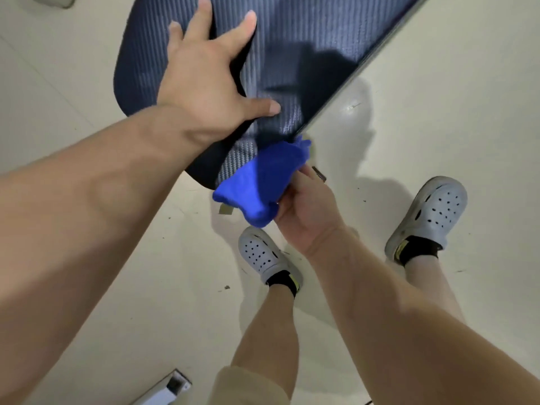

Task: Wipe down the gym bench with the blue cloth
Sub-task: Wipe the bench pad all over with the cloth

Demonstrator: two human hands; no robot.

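Note:
The gym bench (306, 48) has a dark blue, ribbed pad that runs from the upper right down to a rounded end near the middle of the view. My left hand (207, 74) lies flat on the pad with its fingers spread and holds nothing. My right hand (306, 206) grips the bunched blue cloth (263, 185) just below the pad's near end. The cloth's upper tip touches the pad's lower corner.
The floor around the bench is pale and smooth, with a few small specks. My two feet in grey clogs (264, 255) (429, 214) stand right below the bench end. A white metal foot or bracket (166, 390) shows at the bottom edge.

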